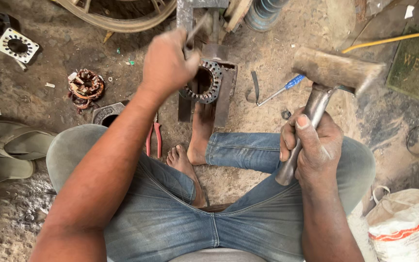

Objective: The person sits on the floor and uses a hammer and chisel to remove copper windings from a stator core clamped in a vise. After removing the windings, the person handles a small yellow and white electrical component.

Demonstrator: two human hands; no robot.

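I saw a white woven sack (406,225) with an orange-red stripe at lower right, and a dark green lettered doormat (417,68) at upper right.

A rough repair workshop, by every sign, with work done seated on a bare dirt floor (277,53) rather than at a bench. Below the left hand (167,63), a toothed steel motor core (203,82) propped on metal plates. Left of that hand, a stripped copper winding (86,88) and a perforated metal plate (17,45). Near the same forearm, red-handled pliers (153,139). In the right hand (311,145), a heavy worn hammer (335,70); just left of it, a blue-handled screwdriver (281,90). Beyond the left hand, a wheel rim (122,22). Grime, scraps and metal bits strewn all about.
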